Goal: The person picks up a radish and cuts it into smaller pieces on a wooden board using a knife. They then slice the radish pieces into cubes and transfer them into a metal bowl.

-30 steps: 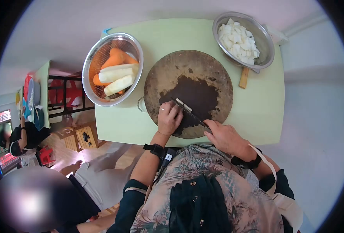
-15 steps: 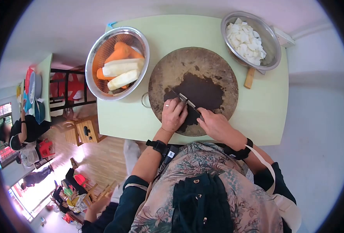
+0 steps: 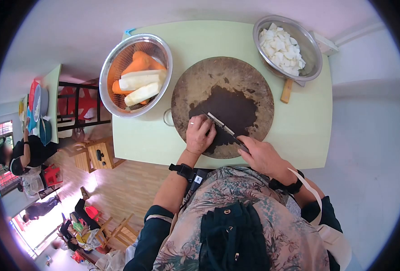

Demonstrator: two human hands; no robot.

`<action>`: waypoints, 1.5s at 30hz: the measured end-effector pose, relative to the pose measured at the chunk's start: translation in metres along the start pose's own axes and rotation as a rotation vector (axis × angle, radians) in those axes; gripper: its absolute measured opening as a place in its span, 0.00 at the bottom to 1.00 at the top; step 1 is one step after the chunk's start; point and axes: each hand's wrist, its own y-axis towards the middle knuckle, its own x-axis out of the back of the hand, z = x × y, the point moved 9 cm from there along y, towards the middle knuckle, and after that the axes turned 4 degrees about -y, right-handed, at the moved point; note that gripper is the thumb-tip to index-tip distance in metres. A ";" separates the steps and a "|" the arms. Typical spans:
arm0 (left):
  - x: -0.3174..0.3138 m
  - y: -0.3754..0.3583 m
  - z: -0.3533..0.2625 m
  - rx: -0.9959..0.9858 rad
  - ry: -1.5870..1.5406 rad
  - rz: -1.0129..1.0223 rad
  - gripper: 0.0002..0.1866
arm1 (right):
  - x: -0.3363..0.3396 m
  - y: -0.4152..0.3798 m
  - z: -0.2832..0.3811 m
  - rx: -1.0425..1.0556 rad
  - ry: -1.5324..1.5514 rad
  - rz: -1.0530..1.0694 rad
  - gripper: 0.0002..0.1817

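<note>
A round, worn chopping board [image 3: 186,81] lies on the pale green table, with a dark wet patch over its middle. My right hand [image 3: 263,156] is closed round the dark handle of a knife [image 3: 221,124], whose blade runs up and left over the board. Just left of the blade, my left hand [image 3: 201,135] rests on the board with its fingers curled down and a ring on one finger. Whatever lies under those fingertips is hidden from me.
A steel colander [image 3: 107,92] at the left holds carrots [image 3: 140,62] and peeled white roots [image 3: 141,80]. At the back right, a steel bowl [image 3: 315,67] contains white slices [image 3: 281,47]; a wooden handle [image 3: 286,91] sticks out below it. Other people [image 3: 35,151] are across the room.
My right hand and the knife have shifted slightly right and toward me. My left hand stays curled beside the blade. A person's leg and arm at the lower left have mostly left the view.
</note>
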 end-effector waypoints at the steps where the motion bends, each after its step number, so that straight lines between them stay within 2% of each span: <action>1: 0.000 0.001 0.000 -0.001 0.000 -0.002 0.14 | 0.000 -0.002 0.000 0.001 -0.001 -0.001 0.20; 3: 0.002 0.002 -0.002 -0.020 -0.011 -0.030 0.09 | 0.001 -0.004 -0.001 -0.002 -0.015 -0.002 0.20; 13: 0.002 0.003 -0.003 -0.028 -0.007 -0.032 0.09 | -0.004 0.003 0.002 -0.032 -0.027 0.053 0.19; 15: 0.001 0.002 -0.003 -0.036 -0.003 -0.025 0.13 | -0.005 0.010 0.003 0.017 -0.037 -0.002 0.19; 29: 0.003 0.002 -0.002 -0.015 0.005 -0.034 0.12 | -0.013 0.023 0.004 0.072 -0.225 -0.177 0.19; 34: 0.006 0.007 -0.007 -0.006 -0.020 -0.056 0.11 | 0.039 0.011 0.000 0.143 -0.351 -0.347 0.20; 36: 0.007 0.007 -0.007 -0.019 -0.031 -0.071 0.11 | 0.084 0.006 0.007 0.181 -0.396 -0.502 0.20; 37: 0.007 0.006 -0.007 -0.012 -0.024 -0.072 0.11 | 0.102 0.005 0.008 0.178 -0.418 -0.515 0.20; 39: 0.008 0.005 -0.007 -0.015 -0.029 -0.079 0.10 | 0.152 -0.007 0.011 0.159 -0.416 -0.779 0.18; 40: 0.007 0.004 -0.005 -0.001 -0.021 -0.072 0.10 | 0.161 -0.006 0.010 0.164 -0.429 -0.785 0.18; 42: 0.008 0.006 -0.006 -0.014 -0.023 -0.083 0.10 | 0.198 -0.017 -0.011 0.048 -0.160 -1.024 0.17; 43: 0.008 0.006 -0.006 -0.018 -0.022 -0.076 0.10 | 0.204 -0.009 -0.022 0.054 -0.169 -1.024 0.17; 45: 0.008 0.006 -0.007 -0.004 -0.010 -0.076 0.10 | 0.199 0.023 -0.078 -0.092 -0.187 -0.875 0.17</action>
